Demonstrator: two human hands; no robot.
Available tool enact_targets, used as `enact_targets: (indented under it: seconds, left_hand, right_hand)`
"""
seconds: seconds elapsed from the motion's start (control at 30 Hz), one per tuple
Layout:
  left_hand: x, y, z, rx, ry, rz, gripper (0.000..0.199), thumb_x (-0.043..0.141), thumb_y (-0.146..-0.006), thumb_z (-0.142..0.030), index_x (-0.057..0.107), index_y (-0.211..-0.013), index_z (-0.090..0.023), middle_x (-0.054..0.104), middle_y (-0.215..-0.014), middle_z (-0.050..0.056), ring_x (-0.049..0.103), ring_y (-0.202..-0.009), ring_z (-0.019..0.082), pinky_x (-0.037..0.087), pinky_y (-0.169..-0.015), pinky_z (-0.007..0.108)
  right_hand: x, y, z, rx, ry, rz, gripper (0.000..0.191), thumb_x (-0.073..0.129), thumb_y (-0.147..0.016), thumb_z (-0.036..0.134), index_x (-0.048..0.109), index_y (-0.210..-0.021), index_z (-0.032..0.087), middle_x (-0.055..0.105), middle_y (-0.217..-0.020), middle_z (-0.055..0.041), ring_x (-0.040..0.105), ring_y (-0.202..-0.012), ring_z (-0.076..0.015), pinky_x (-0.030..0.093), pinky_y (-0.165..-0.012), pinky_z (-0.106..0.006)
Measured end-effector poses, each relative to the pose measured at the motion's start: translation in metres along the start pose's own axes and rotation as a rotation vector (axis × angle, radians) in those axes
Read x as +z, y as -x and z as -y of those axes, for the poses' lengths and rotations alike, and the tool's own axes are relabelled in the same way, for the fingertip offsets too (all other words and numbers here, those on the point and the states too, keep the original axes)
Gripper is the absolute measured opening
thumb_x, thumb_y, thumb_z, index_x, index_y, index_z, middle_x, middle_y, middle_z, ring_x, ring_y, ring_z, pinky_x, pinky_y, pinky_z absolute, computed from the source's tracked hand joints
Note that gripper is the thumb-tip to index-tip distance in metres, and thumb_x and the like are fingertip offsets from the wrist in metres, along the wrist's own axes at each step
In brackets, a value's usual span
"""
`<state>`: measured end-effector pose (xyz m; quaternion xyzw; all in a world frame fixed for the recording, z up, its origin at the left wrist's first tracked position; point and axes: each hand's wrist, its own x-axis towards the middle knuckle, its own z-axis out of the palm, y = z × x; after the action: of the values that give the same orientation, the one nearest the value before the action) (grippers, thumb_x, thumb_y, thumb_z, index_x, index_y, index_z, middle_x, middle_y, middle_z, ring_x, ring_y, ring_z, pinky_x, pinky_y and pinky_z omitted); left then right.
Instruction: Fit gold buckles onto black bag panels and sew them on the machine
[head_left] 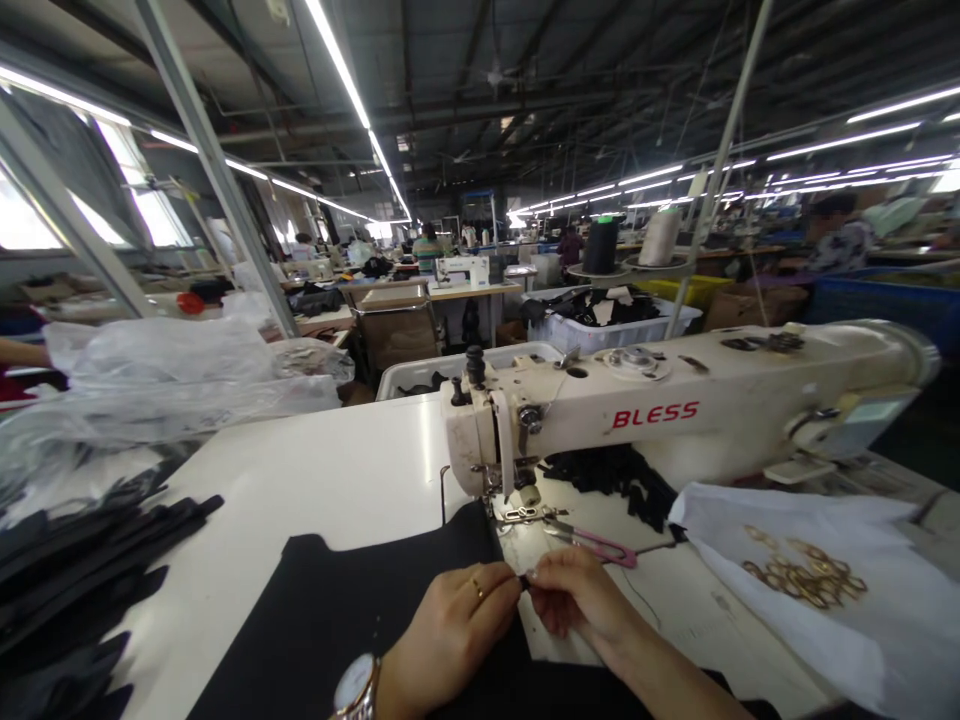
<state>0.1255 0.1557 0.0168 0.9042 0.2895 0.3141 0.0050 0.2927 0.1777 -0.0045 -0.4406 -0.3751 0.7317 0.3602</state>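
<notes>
- At the far left, dark fabric strips (97, 585) lay in a loose, overlapping pile, with clear plastic bags (172, 375) heaped behind them.
- A black fabric panel (330, 610) lay flat on the white sewing table (300, 460), its upper corner reaching up beside the needle area and its right edge running back towards the person, under the hands.
- The left hand (450, 625), with a ring and a wristwatch (356, 685), rested over the panel, its thumb and fingers pinched together on a small dark piece (525, 582).
- That piece sat directly between the two sets of fingertips, on the near side of the presser foot (517, 515) and apart from it. Neither hand was nearer, as both touched it; its long axis was too hidden to tell.
- The right hand (585, 600) came in from the other side, thumb and forefinger pinching the same piece, the other fingers curled under.
- Pink-handled snips (611, 548) lay just beyond the right hand, below the BLESS sewing machine (585, 410).
- At the right, gold-coloured metal fittings (810, 575) lay in a cluster on a white cloth (840, 650).
</notes>
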Motion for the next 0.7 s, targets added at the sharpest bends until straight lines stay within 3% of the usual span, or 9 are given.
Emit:
enact_targets:
  seconds: [0.3, 0.47, 0.53, 0.6, 0.7]
  left_hand:
    - [0.004, -0.007, 0.006, 0.119, -0.082, -0.013, 0.016, 0.042, -0.083, -0.010, 0.052, -0.095, -0.010, 0.062, -0.080, 0.011, 0.058, -0.068, 0.018, 0.050, -0.060, 0.027]
    - [0.002, -0.006, 0.011, 0.107, -0.062, -0.019, 0.014, 0.041, -0.083, -0.009, 0.052, -0.091, -0.010, 0.061, -0.079, 0.010, 0.057, -0.067, 0.017, 0.049, -0.059, 0.026]
    - [0.000, -0.004, 0.020, 0.089, -0.053, 0.006, 0.014, 0.041, -0.083, -0.008, 0.052, -0.090, -0.010, 0.060, -0.078, 0.009, 0.056, -0.066, 0.016, 0.049, -0.058, 0.025]
    - [-0.001, -0.001, 0.032, 0.077, -0.060, 0.043, 0.014, 0.040, -0.083, -0.008, 0.052, -0.089, -0.010, 0.060, -0.079, 0.009, 0.055, -0.066, 0.016, 0.048, -0.058, 0.025]
    - [0.000, 0.001, 0.052, 0.076, -0.108, 0.114, 0.016, 0.036, -0.084, -0.008, 0.052, -0.085, -0.011, 0.058, -0.078, 0.009, 0.053, -0.066, 0.016, 0.047, -0.058, 0.025]
  right_hand:
    - [0.002, -0.001, 0.000, 0.027, 0.029, -0.030, 0.024, 0.057, -0.049, 0.034, 0.049, -0.041, 0.013, 0.048, -0.036, 0.0003, 0.038, -0.026, -0.0044, 0.019, -0.029, -0.017]
    - [0.004, 0.007, 0.006, -0.026, 0.157, -0.028, 0.030, 0.058, -0.056, 0.042, 0.051, -0.048, 0.014, 0.054, -0.045, -0.0011, 0.044, -0.035, -0.0075, 0.030, -0.036, -0.019]
    - [0.005, 0.018, 0.003, -0.183, 0.406, -0.075, 0.024, 0.058, -0.063, 0.038, 0.058, -0.060, 0.014, 0.059, -0.057, -0.0031, 0.053, -0.049, -0.0124, 0.038, -0.047, -0.023]
    - [0.005, 0.030, -0.009, -0.417, 0.843, -0.111, 0.021, 0.058, -0.068, 0.032, 0.063, -0.082, 0.017, 0.062, -0.073, -0.0053, 0.058, -0.066, -0.0179, 0.043, -0.058, -0.026]
    - [0.001, 0.039, -0.036, -0.710, 1.406, -0.080, 0.041, 0.058, -0.072, 0.039, 0.056, -0.108, 0.020, 0.061, -0.080, -0.0071, 0.060, -0.063, -0.0196, 0.043, -0.049, -0.024]
